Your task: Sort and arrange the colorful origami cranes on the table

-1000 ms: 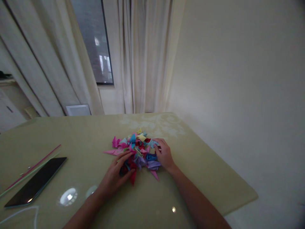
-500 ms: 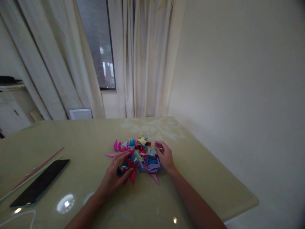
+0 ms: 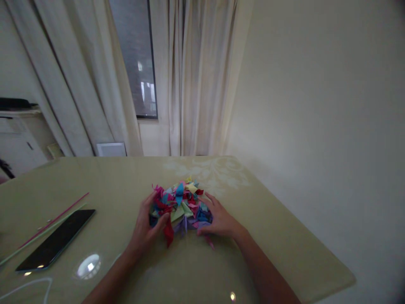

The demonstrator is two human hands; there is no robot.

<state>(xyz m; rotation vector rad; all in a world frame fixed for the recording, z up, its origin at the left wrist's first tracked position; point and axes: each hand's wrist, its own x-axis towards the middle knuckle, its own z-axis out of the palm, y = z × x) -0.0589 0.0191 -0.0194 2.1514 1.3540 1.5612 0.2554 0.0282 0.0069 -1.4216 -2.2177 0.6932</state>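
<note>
Item: heap (image 3: 184, 210) of folded paper in pink, red, blue, pale green, yellow and purple, lying on the bench (image 3: 177, 272) just below the centre of the frame. Along its lower edge, a red piece (image 3: 168, 233) is poking out on the left and a pink tip (image 3: 209, 242) on the right.

Left hand (image 3: 144, 223): cupping the heap's left side, fingers curving along the outer edge, thumb standing well apart and resting over the red piece. Right hand (image 3: 221, 220): cupping the right side, fingers spreading in a wide C, thumb reaching to the purple paper at the lower right. Neither hand is visibly pinching a single piece; how firmly the fingers are pressing, the frame is not telling.

Handling note, as a judgement: the folds are probably crushing easily, so this two-sided cupping is calling for light, even pressure from both palms, with the fingers staying low against the bench so that nothing is slipping beneath. The red piece and the pink tip are lying outside the main mass and are needing the thumbs' care.

Also present: phone (image 3: 57, 240), lying dark at lower left; pink stick (image 3: 57, 219) and green stick (image 3: 41, 232), running slantwise just beside it; curtains (image 3: 205, 84), hanging at the top of the frame.
</note>
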